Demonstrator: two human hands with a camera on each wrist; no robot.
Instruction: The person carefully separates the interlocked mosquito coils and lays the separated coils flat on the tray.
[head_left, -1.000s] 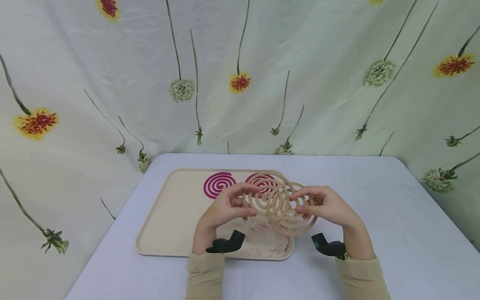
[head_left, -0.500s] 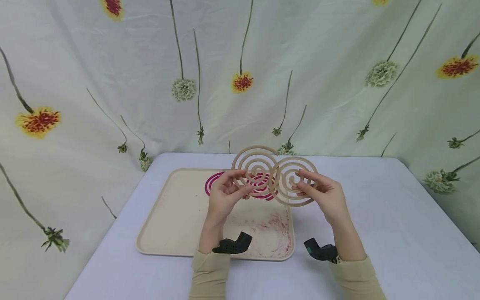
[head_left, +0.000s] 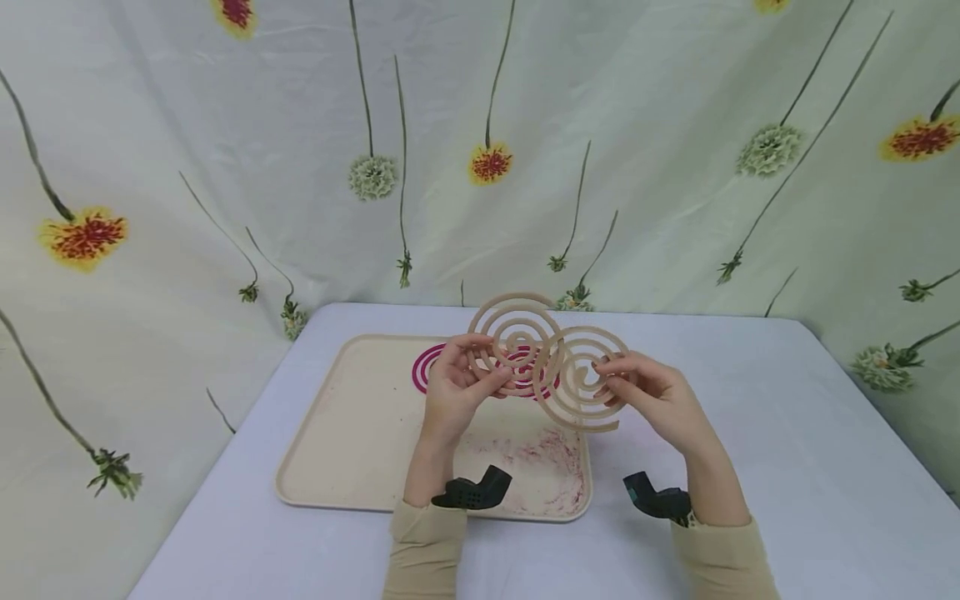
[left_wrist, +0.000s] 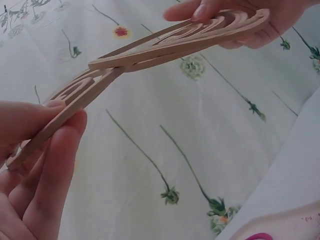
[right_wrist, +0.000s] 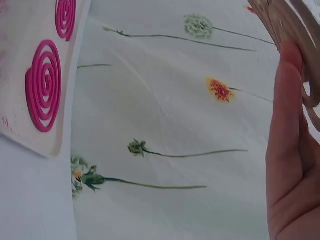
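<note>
Two tan mosquito coils are held up above the tray, their outer rings overlapping in the middle; whether they are interlocked I cannot tell. My left hand point(head_left: 453, 392) pinches the left coil point(head_left: 517, 295) by its lower left rings, thumb in front. The right coil point(head_left: 577, 426) is pinched at its right side by my right hand point(head_left: 663, 400). From the left wrist view, both coils appear nearly edge-on, touching or crossing where they overlap. In the right wrist view only part of a coil point(right_wrist: 297, 37) shows, beside a raised finger.
A beige tray point(head_left: 352, 433) lies on the white-covered table point(head_left: 720, 367), with reddish smudges at its lower right. Two pink spiral coils sit on its far half, one nearer point(right_wrist: 30, 95) in the right wrist view. A flower-printed cloth point(head_left: 660, 125) hangs behind.
Both hands have raised the tan coils off the tray and spread them sideways. In the last half second the right coil has turned and dropped slightly, its outer end now at lower right.
</note>
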